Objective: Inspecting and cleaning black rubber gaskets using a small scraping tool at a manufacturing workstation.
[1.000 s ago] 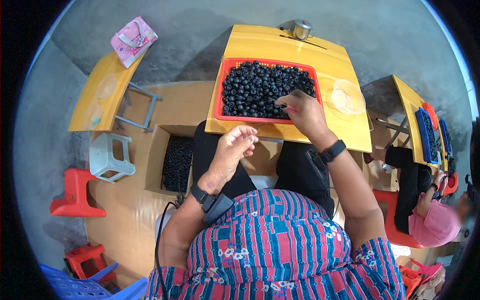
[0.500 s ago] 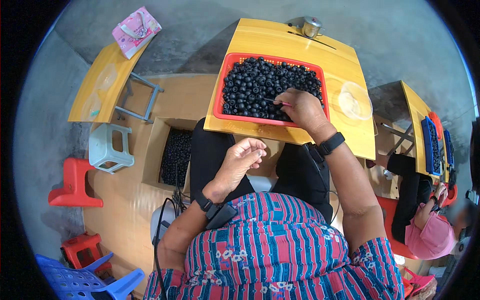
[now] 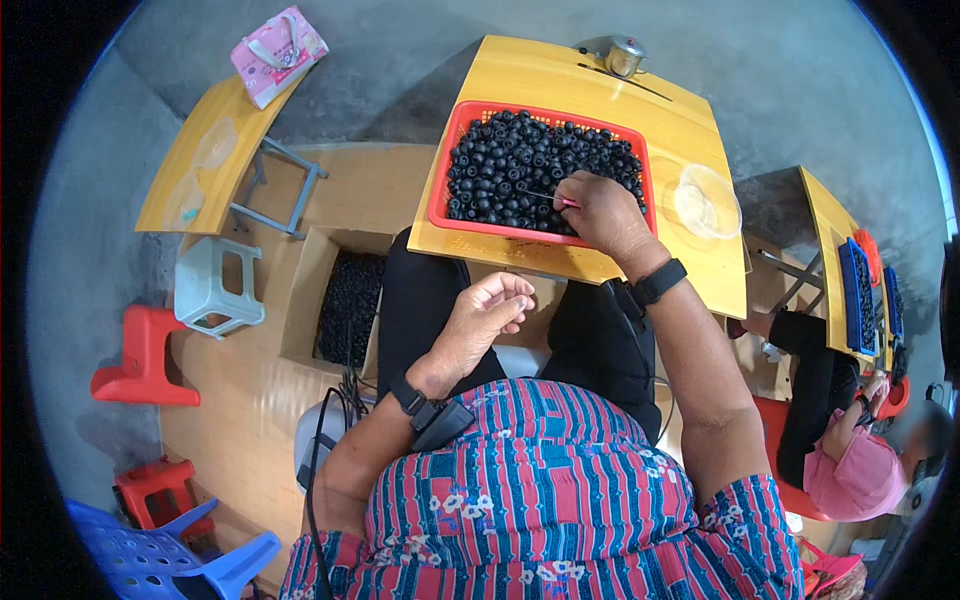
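A red plastic basket (image 3: 436, 192) on the yellow table in front of me is heaped with small black bead-like pieces (image 3: 505, 165), many with a round hole. Over its near right part, my right hand (image 3: 606, 217) is closed on a thin metal pick with a pink handle (image 3: 567, 202). The pick's tip points left and lies over the black pieces. Below the table edge, above my lap, my left hand (image 3: 472, 322) is held with fingers curled and thumb against them. Whatever may be between those fingers is too small to make out.
On the yellow table (image 3: 690, 275) are a clear plastic bowl (image 3: 708, 203) and a metal cup (image 3: 625, 57). A cardboard box of black pieces (image 3: 345, 310) stands left of my legs. Stools are at left. At right sits another person (image 3: 850, 465) near blue baskets (image 3: 857, 300).
The pick in my right hand has shifted slightly among the black pieces. My left hand keeps its pose. The whole view has moved a little.
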`<action>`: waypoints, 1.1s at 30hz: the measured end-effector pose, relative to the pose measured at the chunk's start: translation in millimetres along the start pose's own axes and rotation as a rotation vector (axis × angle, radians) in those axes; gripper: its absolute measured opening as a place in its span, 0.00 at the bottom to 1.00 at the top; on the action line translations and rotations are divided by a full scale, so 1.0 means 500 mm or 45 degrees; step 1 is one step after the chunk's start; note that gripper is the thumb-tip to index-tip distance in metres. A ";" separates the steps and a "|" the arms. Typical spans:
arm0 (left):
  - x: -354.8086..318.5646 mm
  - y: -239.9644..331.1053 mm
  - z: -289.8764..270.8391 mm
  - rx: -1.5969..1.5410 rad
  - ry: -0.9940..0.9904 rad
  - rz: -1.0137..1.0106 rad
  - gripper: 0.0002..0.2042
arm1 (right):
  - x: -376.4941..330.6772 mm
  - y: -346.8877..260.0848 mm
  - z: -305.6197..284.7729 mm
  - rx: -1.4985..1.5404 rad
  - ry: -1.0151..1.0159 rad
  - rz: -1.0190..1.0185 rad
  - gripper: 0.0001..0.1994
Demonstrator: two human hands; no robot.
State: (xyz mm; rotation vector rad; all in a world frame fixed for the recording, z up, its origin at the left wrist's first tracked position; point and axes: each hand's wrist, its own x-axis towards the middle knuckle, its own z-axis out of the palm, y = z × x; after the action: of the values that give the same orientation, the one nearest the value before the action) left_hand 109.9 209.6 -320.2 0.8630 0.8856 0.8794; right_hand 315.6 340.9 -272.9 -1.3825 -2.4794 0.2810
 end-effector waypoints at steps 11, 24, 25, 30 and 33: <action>0.004 0.005 -0.014 -0.047 -0.005 0.009 0.08 | -0.015 -0.014 -0.015 0.480 0.222 0.105 0.09; 0.017 -0.068 -0.027 -0.435 -0.079 0.113 0.13 | -0.147 -0.159 0.061 0.864 0.276 0.055 0.13; 0.021 -0.077 -0.028 -0.434 -0.077 0.108 0.13 | -0.147 -0.157 0.071 0.767 0.256 -0.031 0.13; 0.029 -0.107 -0.036 -0.343 0.017 0.106 0.10 | -0.152 -0.154 0.110 0.680 0.293 -0.207 0.12; 0.019 -0.106 -0.028 -0.404 0.019 0.036 0.10 | -0.160 -0.147 0.127 0.786 0.270 -0.116 0.12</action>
State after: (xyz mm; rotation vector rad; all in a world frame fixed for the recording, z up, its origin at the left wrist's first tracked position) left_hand 115.0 201.4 -374.9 0.5949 0.7230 1.0204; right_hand 275.4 232.4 -322.5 -0.9769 -2.0232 0.7587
